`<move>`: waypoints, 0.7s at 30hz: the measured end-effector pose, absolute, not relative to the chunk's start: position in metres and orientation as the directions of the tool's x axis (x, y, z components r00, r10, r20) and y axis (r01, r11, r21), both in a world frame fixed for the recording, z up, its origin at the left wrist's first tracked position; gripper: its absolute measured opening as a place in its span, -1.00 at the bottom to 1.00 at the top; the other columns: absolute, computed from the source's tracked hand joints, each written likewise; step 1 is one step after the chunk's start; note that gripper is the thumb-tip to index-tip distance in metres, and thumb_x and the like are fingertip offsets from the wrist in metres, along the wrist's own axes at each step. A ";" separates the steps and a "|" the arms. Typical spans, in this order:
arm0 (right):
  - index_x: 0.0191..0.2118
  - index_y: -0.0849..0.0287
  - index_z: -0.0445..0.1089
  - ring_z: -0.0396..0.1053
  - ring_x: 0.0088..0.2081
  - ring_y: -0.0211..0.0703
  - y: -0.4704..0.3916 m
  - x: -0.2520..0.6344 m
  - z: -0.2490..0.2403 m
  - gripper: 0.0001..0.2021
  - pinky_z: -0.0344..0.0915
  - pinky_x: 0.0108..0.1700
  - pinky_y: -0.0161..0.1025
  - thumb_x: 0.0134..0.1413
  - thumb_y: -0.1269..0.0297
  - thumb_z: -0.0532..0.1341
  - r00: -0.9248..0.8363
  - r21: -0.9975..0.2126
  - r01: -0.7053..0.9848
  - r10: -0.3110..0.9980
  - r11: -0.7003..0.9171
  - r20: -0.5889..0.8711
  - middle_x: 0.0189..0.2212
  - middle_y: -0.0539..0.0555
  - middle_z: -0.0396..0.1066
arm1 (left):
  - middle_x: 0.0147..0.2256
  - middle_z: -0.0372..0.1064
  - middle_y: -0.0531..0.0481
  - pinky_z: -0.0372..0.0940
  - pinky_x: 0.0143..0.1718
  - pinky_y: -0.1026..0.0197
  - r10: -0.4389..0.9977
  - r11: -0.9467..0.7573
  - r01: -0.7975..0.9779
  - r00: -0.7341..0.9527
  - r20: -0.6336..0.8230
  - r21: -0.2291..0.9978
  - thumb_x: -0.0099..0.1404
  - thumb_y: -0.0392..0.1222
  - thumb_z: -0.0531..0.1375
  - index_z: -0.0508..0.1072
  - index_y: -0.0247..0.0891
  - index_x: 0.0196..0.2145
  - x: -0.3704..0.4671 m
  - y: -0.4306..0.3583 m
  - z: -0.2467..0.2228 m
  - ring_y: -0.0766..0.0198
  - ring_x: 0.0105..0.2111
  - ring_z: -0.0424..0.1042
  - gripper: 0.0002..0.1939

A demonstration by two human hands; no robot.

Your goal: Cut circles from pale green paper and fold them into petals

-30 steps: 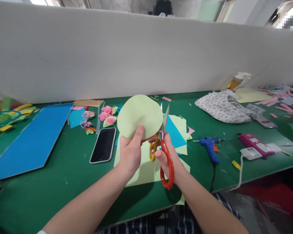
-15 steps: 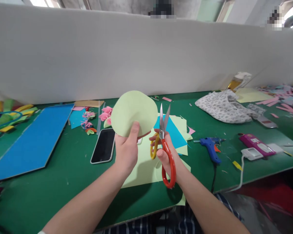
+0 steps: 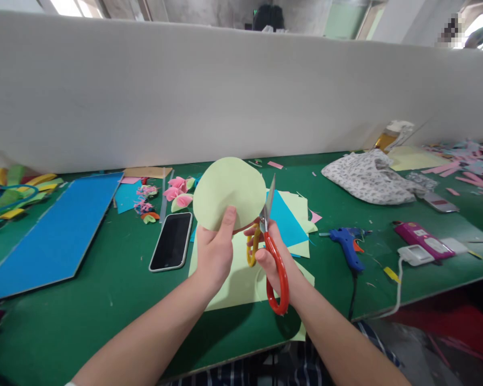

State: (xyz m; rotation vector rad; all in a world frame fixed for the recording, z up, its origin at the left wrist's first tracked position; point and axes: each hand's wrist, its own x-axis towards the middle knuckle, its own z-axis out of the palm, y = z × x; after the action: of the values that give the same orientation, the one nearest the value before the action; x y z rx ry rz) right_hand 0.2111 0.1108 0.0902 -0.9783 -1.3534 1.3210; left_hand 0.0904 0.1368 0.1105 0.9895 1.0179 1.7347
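A rounded pale green paper piece [image 3: 230, 187] is held up in my left hand [image 3: 215, 254], thumb across its front and fingers hidden behind. My right hand [image 3: 279, 260] grips scissors [image 3: 268, 214] with one red and one yellow handle. Their blades point upward beside the paper's right edge; one blade shows plainly, and the other is mostly hidden. Below both hands lie pale green sheets [image 3: 229, 295] and a blue paper sheet [image 3: 287, 222].
A phone [image 3: 171, 241] and pink paper flowers [image 3: 179, 190] lie left of my hands, with a large blue board [image 3: 52, 230] farther left. On the right are a blue glue gun [image 3: 347, 244], a purple case [image 3: 421, 238] and a patterned cloth [image 3: 370, 177]. A white partition [image 3: 225, 91] stands behind.
My left hand has moved the paper right and slightly down, closer to the scissors. The scissor blades, spread apart before, now look nearer together and overlap the paper's edge.
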 end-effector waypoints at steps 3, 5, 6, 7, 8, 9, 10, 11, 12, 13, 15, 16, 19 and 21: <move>0.10 -0.02 0.17 0.27 -0.16 0.00 0.111 0.211 0.089 -0.23 0.33 -0.16 -0.04 -0.12 -0.44 0.21 -0.197 -0.991 -0.073 0.972 0.114 0.126 -0.07 0.13 0.29 | -0.06 0.58 -0.14 0.36 0.14 0.00 0.933 -0.291 -0.285 -0.294 0.205 0.914 0.27 0.01 0.29 0.56 -0.21 -0.03 0.091 0.137 0.109 0.03 0.04 0.50 -0.62; 0.11 -0.01 0.17 0.27 -0.18 0.00 0.112 0.211 0.088 -0.21 0.33 -0.19 -0.05 -0.12 -0.45 0.20 -0.192 -0.990 -0.074 0.973 0.118 0.130 -0.07 0.14 0.30 | -0.02 0.56 -0.14 0.34 0.17 0.00 0.934 -0.291 -0.282 -0.290 0.208 0.914 0.27 0.01 0.29 0.52 -0.19 0.05 0.091 0.137 0.108 0.02 0.09 0.46 -0.57; 0.11 -0.01 0.16 0.27 -0.19 -0.01 0.112 0.211 0.088 -0.20 0.33 -0.20 -0.06 -0.12 -0.46 0.20 -0.191 -0.990 -0.076 0.973 0.120 0.132 -0.07 0.14 0.31 | 0.00 0.54 -0.13 0.32 0.18 0.00 0.934 -0.294 -0.282 -0.287 0.212 0.914 0.27 0.01 0.29 0.49 -0.17 0.09 0.091 0.137 0.108 0.02 0.12 0.44 -0.54; 0.12 0.00 0.16 0.27 -0.20 -0.01 0.112 0.211 0.087 -0.20 0.33 -0.20 -0.06 -0.12 -0.45 0.20 -0.189 -0.989 -0.078 0.972 0.124 0.137 -0.08 0.14 0.31 | 0.03 0.52 -0.13 0.31 0.19 0.00 0.934 -0.297 -0.283 -0.285 0.215 0.912 0.28 0.00 0.29 0.46 -0.16 0.13 0.091 0.137 0.108 0.03 0.14 0.42 -0.51; 0.12 0.00 0.17 0.27 -0.21 -0.03 0.112 0.211 0.087 -0.21 0.33 -0.21 -0.07 -0.10 -0.45 0.20 -0.188 -0.988 -0.083 0.972 0.128 0.142 -0.08 0.14 0.32 | 0.05 0.51 -0.13 0.30 0.20 0.01 0.934 -0.299 -0.287 -0.282 0.217 0.910 0.28 -0.01 0.29 0.42 -0.14 0.16 0.091 0.136 0.107 0.03 0.16 0.40 -0.48; 0.12 0.00 0.17 0.28 -0.22 -0.04 0.112 0.211 0.087 -0.22 0.33 -0.23 -0.08 -0.08 -0.44 0.20 -0.188 -0.987 -0.090 0.971 0.134 0.149 -0.09 0.13 0.32 | 0.06 0.50 -0.12 0.31 0.20 0.01 0.936 -0.298 -0.293 -0.278 0.217 0.909 0.28 -0.01 0.29 0.40 -0.13 0.19 0.092 0.136 0.107 0.04 0.16 0.40 -0.46; 0.12 -0.01 0.17 0.28 -0.24 -0.05 0.112 0.211 0.086 -0.24 0.33 -0.24 -0.09 -0.06 -0.42 0.19 -0.187 -0.985 -0.098 0.970 0.140 0.156 -0.09 0.13 0.32 | 0.06 0.50 -0.12 0.32 0.19 0.01 0.938 -0.294 -0.301 -0.272 0.214 0.907 0.29 -0.02 0.29 0.38 -0.12 0.20 0.092 0.136 0.107 0.04 0.14 0.41 -0.45; 0.12 -0.01 0.17 0.27 -0.25 -0.07 0.112 0.211 0.086 -0.25 0.33 -0.26 -0.10 -0.04 -0.41 0.19 -0.187 -0.984 -0.108 0.969 0.144 0.162 -0.09 0.12 0.33 | 0.05 0.51 -0.13 0.33 0.17 0.01 0.940 -0.290 -0.308 -0.267 0.211 0.906 0.29 -0.02 0.28 0.37 -0.12 0.21 0.092 0.135 0.107 0.05 0.13 0.43 -0.45; 0.12 -0.01 0.17 0.27 -0.27 -0.08 0.112 0.211 0.085 -0.27 0.33 -0.27 -0.11 -0.03 -0.41 0.19 -0.184 -0.982 -0.118 0.969 0.145 0.165 -0.09 0.12 0.32 | 0.04 0.52 -0.13 0.35 0.16 0.01 0.942 -0.287 -0.313 -0.264 0.207 0.905 0.29 -0.03 0.28 0.37 -0.11 0.22 0.092 0.135 0.107 0.05 0.11 0.45 -0.45; 0.11 0.00 0.18 0.28 -0.28 -0.09 0.112 0.211 0.085 -0.27 0.32 -0.28 -0.11 -0.02 -0.40 0.19 -0.182 -0.982 -0.123 0.969 0.144 0.165 -0.10 0.12 0.32 | 0.03 0.53 -0.13 0.35 0.16 0.01 0.943 -0.285 -0.316 -0.262 0.206 0.905 0.30 -0.03 0.28 0.36 -0.11 0.22 0.092 0.135 0.106 0.05 0.11 0.45 -0.44; 0.10 0.02 0.18 0.29 -0.28 -0.08 0.112 0.210 0.085 -0.26 0.32 -0.29 -0.10 -0.04 -0.41 0.19 -0.171 -0.983 -0.123 0.972 0.139 0.159 -0.12 0.12 0.33 | 0.03 0.52 -0.14 0.33 0.17 0.00 0.943 -0.286 -0.310 -0.261 0.208 0.907 0.30 -0.02 0.28 0.36 -0.12 0.22 0.092 0.135 0.106 0.03 0.13 0.43 -0.44; 0.09 0.03 0.19 0.30 -0.28 -0.07 0.112 0.209 0.085 -0.25 0.32 -0.29 -0.10 -0.06 -0.43 0.19 -0.166 -0.984 -0.119 0.974 0.134 0.153 -0.13 0.12 0.33 | 0.04 0.52 -0.14 0.32 0.19 0.00 0.942 -0.289 -0.304 -0.262 0.212 0.908 0.29 -0.02 0.28 0.36 -0.13 0.22 0.092 0.135 0.106 0.03 0.15 0.41 -0.44; 0.07 0.04 0.20 0.31 -0.30 -0.07 0.112 0.208 0.085 -0.21 0.31 -0.31 -0.09 -0.10 -0.47 0.17 -0.148 -0.986 -0.111 0.979 0.123 0.139 -0.16 0.12 0.33 | 0.05 0.51 -0.14 0.29 0.21 -0.01 0.939 -0.295 -0.294 -0.263 0.220 0.909 0.30 -0.01 0.28 0.37 -0.14 0.21 0.092 0.136 0.106 0.02 0.19 0.37 -0.45; 0.07 0.04 0.20 0.32 -0.30 -0.06 0.112 0.207 0.085 -0.21 0.32 -0.30 -0.09 -0.11 -0.47 0.17 -0.137 -0.988 -0.107 0.982 0.114 0.129 -0.17 0.12 0.34 | 0.05 0.51 -0.15 0.29 0.21 -0.02 0.939 -0.291 -0.287 -0.269 0.214 0.913 0.30 -0.01 0.28 0.38 -0.14 0.20 0.092 0.136 0.106 0.01 0.18 0.37 -0.45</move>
State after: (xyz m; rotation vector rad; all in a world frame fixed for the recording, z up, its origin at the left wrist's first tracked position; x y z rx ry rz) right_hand 0.2073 0.1121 0.0845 -0.9750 -1.2947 1.2659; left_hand 0.0920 0.1364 0.1056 1.0179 0.9842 1.7118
